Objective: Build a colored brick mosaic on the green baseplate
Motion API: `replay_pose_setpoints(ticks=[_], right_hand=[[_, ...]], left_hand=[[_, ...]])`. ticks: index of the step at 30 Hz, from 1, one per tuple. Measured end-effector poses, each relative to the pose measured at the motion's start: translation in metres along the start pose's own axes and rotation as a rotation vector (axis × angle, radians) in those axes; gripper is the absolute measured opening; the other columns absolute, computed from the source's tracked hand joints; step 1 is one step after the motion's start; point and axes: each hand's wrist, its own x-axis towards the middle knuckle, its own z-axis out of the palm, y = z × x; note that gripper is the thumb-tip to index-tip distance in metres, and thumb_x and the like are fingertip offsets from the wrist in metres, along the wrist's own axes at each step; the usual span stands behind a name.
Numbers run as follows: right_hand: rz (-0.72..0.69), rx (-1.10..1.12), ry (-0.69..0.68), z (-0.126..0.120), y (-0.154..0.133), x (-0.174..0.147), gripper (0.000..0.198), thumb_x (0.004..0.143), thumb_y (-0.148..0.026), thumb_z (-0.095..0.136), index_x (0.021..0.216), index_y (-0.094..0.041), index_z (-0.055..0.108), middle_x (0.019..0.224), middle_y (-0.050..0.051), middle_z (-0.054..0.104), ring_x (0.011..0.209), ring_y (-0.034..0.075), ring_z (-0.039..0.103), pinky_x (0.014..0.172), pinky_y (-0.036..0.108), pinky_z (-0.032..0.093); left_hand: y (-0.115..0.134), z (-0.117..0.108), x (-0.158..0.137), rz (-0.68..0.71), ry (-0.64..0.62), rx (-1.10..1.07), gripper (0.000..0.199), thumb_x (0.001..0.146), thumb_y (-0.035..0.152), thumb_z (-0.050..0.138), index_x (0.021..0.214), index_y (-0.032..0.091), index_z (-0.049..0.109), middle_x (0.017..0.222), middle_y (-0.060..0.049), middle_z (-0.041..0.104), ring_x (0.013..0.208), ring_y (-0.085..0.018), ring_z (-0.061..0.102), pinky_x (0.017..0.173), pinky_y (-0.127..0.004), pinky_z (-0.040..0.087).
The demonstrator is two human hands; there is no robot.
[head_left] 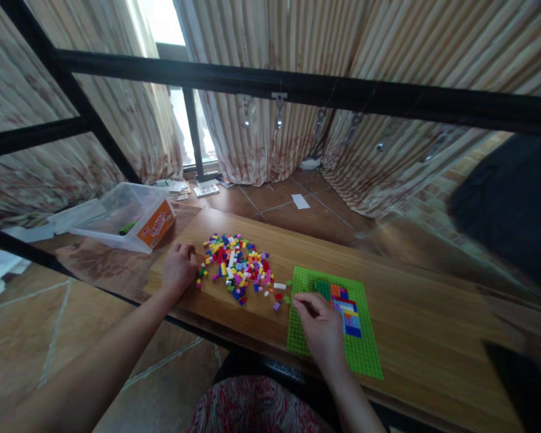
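- Pleated beige curtains with a reddish pattern (pixel 279 36) form the background, behind a black metal rail (pixel 297 90); below it stands a long, light-brown wooden table (pixel 415 319).
- Loose supply: a heap of small multicoloured plastic building bricks (pixel 238 264) lies mid-table, with stragglers trailing toward the baseplate.
- Work piece: a bright-green, studded square baseplate (pixel 365 358) lies flat, right of the heap, bearing a joined patch of dark-green, orange, red, white and blue bricks (pixel 349 313).
- Left hand (pixel 179 270): fingers curled at the heap's left edge; whether they enclose a brick cannot be told.
- Right hand (pixel 318 322): over the baseplate's left part, thumb and forefinger drawn together; no brick is discernible between them.
- Step in hand, as judged: picking out bricks and adding them to the patch. Another addition calls for aligning a brick with free studs and pressing squarely.
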Motion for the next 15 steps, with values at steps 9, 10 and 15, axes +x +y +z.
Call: replay_pose_setpoints(ticks=[9,10,15], right_hand=[[0.102,-0.217,0.209,-0.063,0.035,0.0,0.029,0.084,-0.045,0.057,0.085,-0.021,0.074,0.091,0.008,0.074,0.081,0.023,0.067,0.077,0.037,0.052],[0.126,-0.247,0.223,-0.065,0.037,0.003,0.03,0.082,-0.046,0.058,0.085,-0.021,0.074,0.089,0.008,0.074,0.078,0.023,0.067,0.075,0.037,0.051],[0.154,-0.321,0.237,-0.059,0.046,0.015,0.034,0.081,-0.05,0.057,0.083,-0.02,0.074,0.088,0.008,0.075,0.075,0.023,0.067,0.073,0.037,0.05]], left_hand=[[-0.001,0.002,0.001,-0.004,0.021,0.017,0.026,0.083,0.025,0.043,0.094,0.02,0.066,0.102,-0.011,0.063,0.098,-0.027,0.059,0.085,-0.037,0.049],[-0.002,0.002,0.002,0.0,0.025,0.019,0.026,0.082,0.024,0.043,0.094,0.02,0.066,0.102,-0.011,0.063,0.098,-0.027,0.059,0.086,-0.037,0.049],[-0.001,0.002,0.001,0.001,0.022,0.021,0.025,0.082,0.025,0.043,0.093,0.02,0.066,0.101,-0.011,0.063,0.098,-0.027,0.059,0.086,-0.037,0.048]])
